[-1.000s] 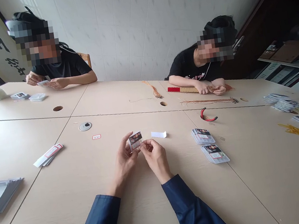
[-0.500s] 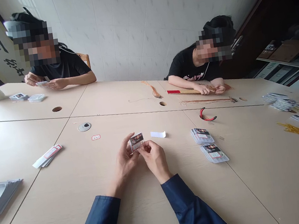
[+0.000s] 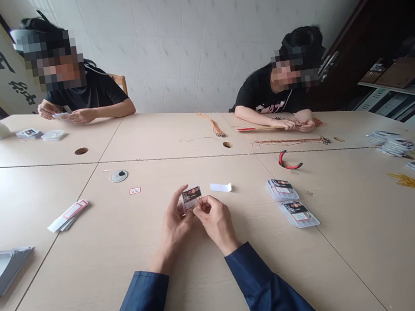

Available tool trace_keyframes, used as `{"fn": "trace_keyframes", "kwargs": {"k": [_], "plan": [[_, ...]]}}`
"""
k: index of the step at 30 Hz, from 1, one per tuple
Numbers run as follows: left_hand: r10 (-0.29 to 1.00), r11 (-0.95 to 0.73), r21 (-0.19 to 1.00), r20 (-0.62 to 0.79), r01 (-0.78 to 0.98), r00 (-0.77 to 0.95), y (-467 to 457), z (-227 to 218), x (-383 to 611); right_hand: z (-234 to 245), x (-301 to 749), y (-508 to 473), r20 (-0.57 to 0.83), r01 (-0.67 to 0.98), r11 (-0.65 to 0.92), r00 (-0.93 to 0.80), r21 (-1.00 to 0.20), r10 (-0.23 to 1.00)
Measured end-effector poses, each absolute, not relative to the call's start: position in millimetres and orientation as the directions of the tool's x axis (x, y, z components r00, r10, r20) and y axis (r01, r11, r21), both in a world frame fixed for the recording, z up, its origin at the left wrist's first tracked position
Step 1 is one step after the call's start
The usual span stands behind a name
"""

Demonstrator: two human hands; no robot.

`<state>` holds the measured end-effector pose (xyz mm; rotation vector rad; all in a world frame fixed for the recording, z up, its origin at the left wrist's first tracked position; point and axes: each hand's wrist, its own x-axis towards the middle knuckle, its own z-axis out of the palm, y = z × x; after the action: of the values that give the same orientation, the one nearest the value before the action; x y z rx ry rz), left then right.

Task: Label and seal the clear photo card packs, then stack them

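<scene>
- Holding small printed card [image 3: 192, 198] up w/ both hands, approx. mid-bench [image 3: 97, 305], clear of surface.
- L hand [image 3: 174, 228]: thumb & forefinger closed on card's left side, other fingers curled below.
- R hand [image 3: 217, 222]: fingertips pinched on card's lower right corner, rest of fingers curled in. Exact contact partly hidden from my view.
- Tip: keep pinch light & card level, so print doesn't crease.
- White paper strip [image 3: 220, 187] just right of hands. Small red-edged label [image 3: 134, 190] & round metal grommet [image 3: 118, 175] further toward far edge.
- Right side: 2 stacks of packaged cards [image 3: 282, 189] [image 3: 299, 214], red-handled pliers [image 3: 289, 160] beyond.
- Left edge: pile of white sleeves [image 3: 3, 271]; red-bordered strips [image 3: 67, 216] nearer me.
- Far edge: co-worker's hands [image 3: 290, 124] on orange cords [image 3: 313, 122]. 2nd co-worker's hands [image 3: 64, 112] at far left corner, w/ a card.
</scene>
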<state>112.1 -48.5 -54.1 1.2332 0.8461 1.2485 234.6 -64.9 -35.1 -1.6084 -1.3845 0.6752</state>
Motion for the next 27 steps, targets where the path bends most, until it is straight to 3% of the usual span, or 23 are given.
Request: {"fn": "trace_keyframes", "kwargs": {"k": [13,27], "plan": [[0.972,-0.09,0.958,0.144,-0.272,0.184,-50.4,-50.0,111.3,-36.1,233.9,-64.7,0.191,0.485,0.022,0.302,-0.874,0.934],[0.974,-0.08,0.98,0.117,-0.185,0.195,-49.8,-50.5,112.1,-35.4,235.3,-62.5,0.13,0.446,-0.005,0.271,-0.895,0.954]]}}
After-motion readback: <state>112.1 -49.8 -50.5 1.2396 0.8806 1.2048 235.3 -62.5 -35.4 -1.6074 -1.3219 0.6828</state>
